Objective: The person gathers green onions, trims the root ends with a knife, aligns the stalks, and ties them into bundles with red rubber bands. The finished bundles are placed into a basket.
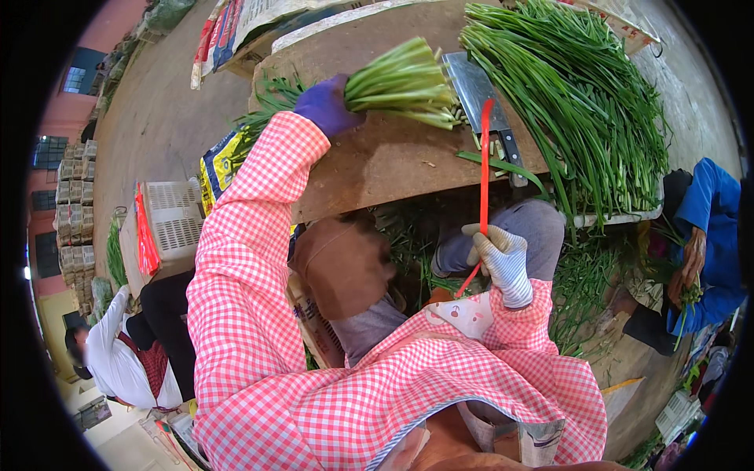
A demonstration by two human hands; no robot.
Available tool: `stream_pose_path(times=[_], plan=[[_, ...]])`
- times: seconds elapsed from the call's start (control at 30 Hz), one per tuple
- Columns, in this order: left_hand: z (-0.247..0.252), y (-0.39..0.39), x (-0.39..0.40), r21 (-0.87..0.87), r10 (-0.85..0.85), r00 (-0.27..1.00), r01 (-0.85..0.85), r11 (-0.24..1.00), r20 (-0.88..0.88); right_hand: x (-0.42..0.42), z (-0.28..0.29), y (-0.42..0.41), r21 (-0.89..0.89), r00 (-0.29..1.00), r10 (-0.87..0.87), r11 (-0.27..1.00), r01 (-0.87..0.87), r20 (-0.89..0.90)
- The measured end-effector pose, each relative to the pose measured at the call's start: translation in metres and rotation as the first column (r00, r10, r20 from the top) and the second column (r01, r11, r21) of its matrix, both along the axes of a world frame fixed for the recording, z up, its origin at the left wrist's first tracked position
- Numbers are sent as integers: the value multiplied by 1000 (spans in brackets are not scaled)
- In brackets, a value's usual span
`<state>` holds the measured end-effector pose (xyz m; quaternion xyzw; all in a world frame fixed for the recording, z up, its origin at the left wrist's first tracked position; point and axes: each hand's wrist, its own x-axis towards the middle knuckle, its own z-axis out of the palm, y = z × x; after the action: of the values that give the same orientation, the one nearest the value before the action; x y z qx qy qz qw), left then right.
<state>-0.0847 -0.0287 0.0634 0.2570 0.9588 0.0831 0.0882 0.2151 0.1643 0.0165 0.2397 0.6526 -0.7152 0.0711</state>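
My left hand (330, 106), in a purple glove, grips a bunch of green chives (400, 85) just above a wooden board (377, 171). The pale cut ends point right; the leaves trail left past the hand. In a white striped glove, my right hand (502, 253) pinches a red plastic strip (485, 176) above my knee. Most of the strip stands up from the fingers, and its tail hangs below them. A cleaver (474, 88) with a black handle lies flat on the board beside the cut ends. Short trimmed stem pieces (499, 150) lie near its handle.
A large heap of chives (565, 100) fills a white tray (618, 218) right of the board. Leaf scraps (583, 294) litter the floor. A person in blue sleeves (710, 200) works at far right. Red strips (147, 229) hang by a white crate (174, 215) at left, near a person in white (123, 353).
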Motion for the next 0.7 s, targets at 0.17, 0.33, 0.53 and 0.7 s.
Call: stream_pose_path(times=[0.17,0.33,0.53,0.7], plan=[[20,-42,-16,282,53,998,-38,959,-45,-5,1,-25,43,951,298,952,-302,80],[31,-65,-21,452,-17,1000,11,892,7,-72,5,-53,114,918,397,912,-395,6],[38,-69,-8,371,-15,988,-43,928,154,-161,-8,-92,213,876,468,873,-439,-115],[-6,-33,-3,-27,-56,991,60,998,120,-199,-46,-101,533,881,457,780,-328,-126]])
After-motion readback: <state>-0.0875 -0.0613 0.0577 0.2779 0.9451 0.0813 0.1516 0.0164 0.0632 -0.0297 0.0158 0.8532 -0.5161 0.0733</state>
